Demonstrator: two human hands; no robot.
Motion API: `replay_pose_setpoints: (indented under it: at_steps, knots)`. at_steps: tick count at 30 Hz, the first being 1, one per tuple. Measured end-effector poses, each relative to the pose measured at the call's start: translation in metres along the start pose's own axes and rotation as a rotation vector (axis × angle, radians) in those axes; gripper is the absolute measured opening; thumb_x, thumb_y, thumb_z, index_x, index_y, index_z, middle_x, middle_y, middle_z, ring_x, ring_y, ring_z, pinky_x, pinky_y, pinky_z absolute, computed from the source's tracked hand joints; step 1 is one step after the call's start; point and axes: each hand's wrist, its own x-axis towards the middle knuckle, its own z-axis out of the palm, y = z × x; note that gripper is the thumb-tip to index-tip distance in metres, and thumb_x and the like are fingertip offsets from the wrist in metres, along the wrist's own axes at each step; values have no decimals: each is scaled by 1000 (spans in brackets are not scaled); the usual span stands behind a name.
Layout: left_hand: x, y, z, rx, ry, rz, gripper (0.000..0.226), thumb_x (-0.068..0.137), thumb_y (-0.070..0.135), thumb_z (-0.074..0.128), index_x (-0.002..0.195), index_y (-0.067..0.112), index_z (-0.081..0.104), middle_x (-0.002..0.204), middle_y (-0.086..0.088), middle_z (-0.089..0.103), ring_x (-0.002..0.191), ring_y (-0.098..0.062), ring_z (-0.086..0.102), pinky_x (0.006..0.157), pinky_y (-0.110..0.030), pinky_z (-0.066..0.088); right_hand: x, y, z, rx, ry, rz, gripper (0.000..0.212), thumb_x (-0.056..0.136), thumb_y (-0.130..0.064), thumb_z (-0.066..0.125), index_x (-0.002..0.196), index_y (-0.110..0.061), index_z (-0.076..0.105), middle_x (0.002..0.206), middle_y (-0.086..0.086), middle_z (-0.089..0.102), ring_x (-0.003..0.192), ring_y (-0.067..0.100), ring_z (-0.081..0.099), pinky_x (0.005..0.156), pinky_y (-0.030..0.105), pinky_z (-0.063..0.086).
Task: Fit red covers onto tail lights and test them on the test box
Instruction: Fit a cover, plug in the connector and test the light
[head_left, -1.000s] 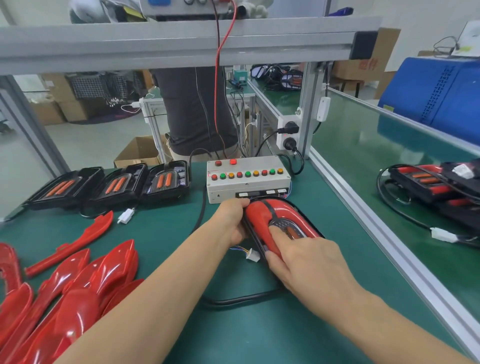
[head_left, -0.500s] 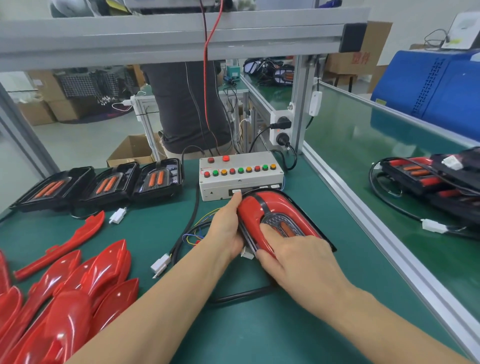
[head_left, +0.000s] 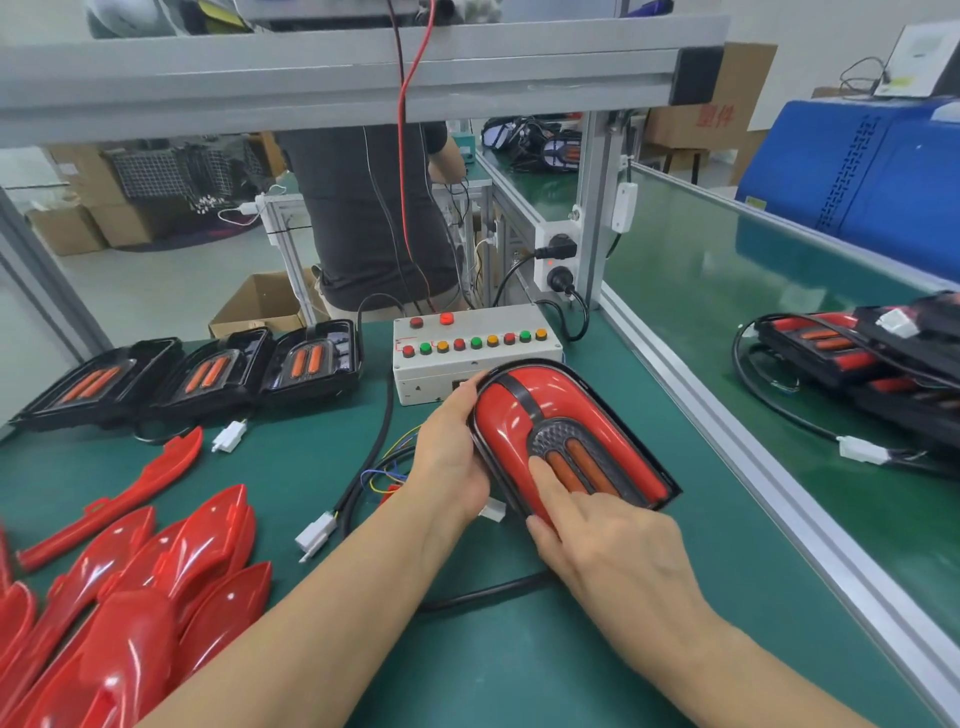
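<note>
Glossy red-covered tail light (head_left: 550, 415) in left hand (head_left: 449, 457) grip, right hand (head_left: 608, 551) fingers flat on top.

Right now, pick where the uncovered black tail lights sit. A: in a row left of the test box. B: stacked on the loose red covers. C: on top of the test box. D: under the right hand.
A: three uncovered tail lights stand in a row on the green mat, left of the test box, apart from the loose red covers.
</note>
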Motion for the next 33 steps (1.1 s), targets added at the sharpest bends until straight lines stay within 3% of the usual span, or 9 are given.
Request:
replay_pose_setpoints:
  at_steps: [4, 8, 11, 13, 16, 18, 20, 24, 33]
  knots:
    - [-1, -1, -3, 27, -42, 18, 22, 87, 24, 63, 104, 12, 69, 93, -10, 74, 76, -22, 72, 67, -36, 59, 1, 3, 4, 51, 7, 17, 47, 74, -30, 81, 115, -9, 70, 54, -5, 61, 42, 15, 57, 32, 23, 37]
    - [-1, -2, -3, 122, -64, 81, 33, 75, -1, 67, 105, 14, 68, 89, -10, 73, 68, -20, 70, 59, -31, 57, 3, 3, -6, 85, -99, 82, 52, 79, -52, 68, 118, -17, 69, 66, -7, 67, 51, 15, 63, 38, 26, 44]
    - [3, 9, -4, 54, -2, 97, 32, 77, -2, 65, 105, 13, 67, 81, -7, 74, 63, -17, 70, 56, -31, 57, 2, 13, -24, 429, -259, 448, 57, 77, -81, 32, 103, -40, 62, 76, -20, 61, 68, 4, 61, 60, 27, 48]
    - [7, 19, -7, 20, 0, 119, 32, 76, 2, 66, 106, 15, 65, 80, -5, 74, 65, -18, 70, 63, -36, 59, -1, 23, -31, 752, -327, 792, 65, 64, -91, 38, 81, -33, 61, 66, -14, 62, 61, 2, 58, 59, 25, 46]
    - [4, 21, -1, 23, -37, 145, 34, 76, 4, 67, 108, 17, 64, 85, -6, 74, 68, -18, 70, 68, -37, 59, 2, 28, -26, 1333, -514, 1001, 68, 54, -71, 64, 100, -21, 69, 87, -5, 74, 75, 8, 70, 64, 24, 55]
    - [0, 17, 5, 33, -63, 166, 40, 76, 2, 67, 114, 15, 64, 90, -7, 73, 69, -17, 69, 63, -33, 58, 6, 25, -19, 1664, -509, 1039, 66, 58, -48, 75, 113, -13, 67, 103, 1, 75, 92, 15, 71, 76, 27, 58]
    - [-3, 15, 8, 24, -71, 187, 44, 76, 0, 66, 118, 10, 61, 93, -8, 72, 69, -16, 69, 60, -30, 57, 8, 23, -10, 1821, -449, 1120, 61, 61, -28, 77, 116, -5, 65, 106, 9, 74, 92, 20, 70, 77, 30, 60]
    - [-7, 13, 6, 51, -81, 209, 35, 80, 0, 64, 114, 3, 62, 92, -10, 70, 69, -16, 69, 59, -27, 56, 6, 20, -4, 1882, -454, 1123, 54, 62, -17, 78, 113, -2, 65, 105, 14, 74, 90, 23, 71, 71, 30, 60]
    - [-4, 16, -4, 179, -102, 155, 20, 80, 9, 68, 99, 14, 70, 93, -8, 73, 72, -15, 68, 59, -26, 55, 2, 13, -4, 1685, -403, 1028, 47, 63, -27, 77, 107, -13, 69, 99, 2, 76, 90, 17, 72, 74, 26, 58]
